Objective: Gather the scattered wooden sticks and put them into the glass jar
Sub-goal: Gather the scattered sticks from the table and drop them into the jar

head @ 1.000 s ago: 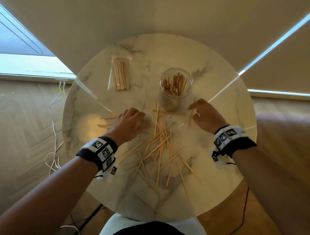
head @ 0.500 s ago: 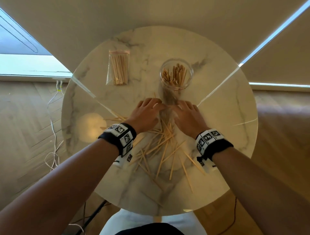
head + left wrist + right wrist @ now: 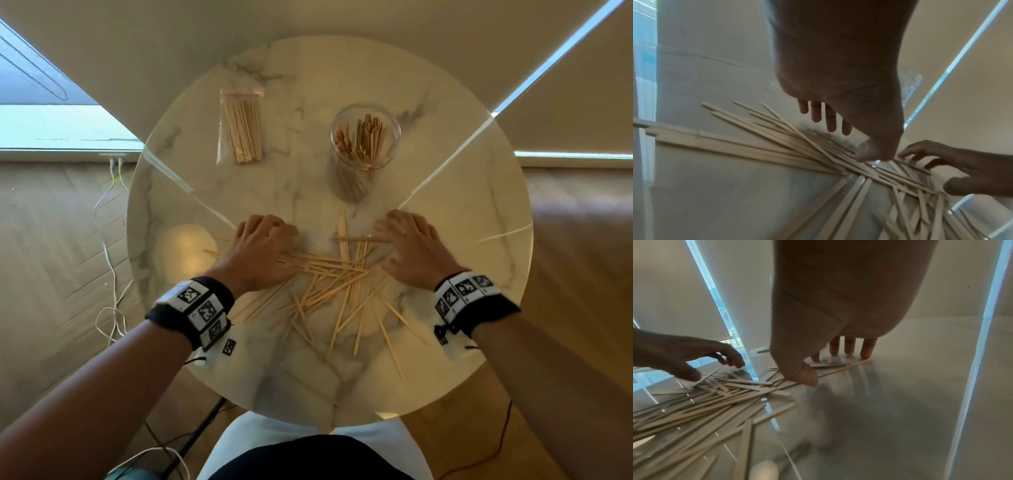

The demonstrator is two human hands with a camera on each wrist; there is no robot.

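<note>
Several loose wooden sticks [image 3: 329,284] lie crossed in a pile at the middle of the round marble table [image 3: 479,212]. The glass jar [image 3: 364,137] stands behind the pile, upright, with several sticks inside. My left hand [image 3: 262,245] rests palm down on the pile's left end, its fingers [image 3: 828,120] straight and its thumb pressing on sticks [image 3: 777,146]. My right hand [image 3: 409,245] lies palm down at the pile's right end; its fingertips [image 3: 849,348] touch the table and its thumb presses on a stick [image 3: 842,369]. Neither hand grips anything.
A clear plastic bag of sticks [image 3: 241,132] lies at the back left of the table. Some sticks reach towards the near edge [image 3: 390,342]. White cables [image 3: 109,260] trail on the wooden floor to the left.
Half a second ago both hands met in front of the jar. They have since spread apart to the two ends of the pile, and the sticks lie more bunched in the middle.
</note>
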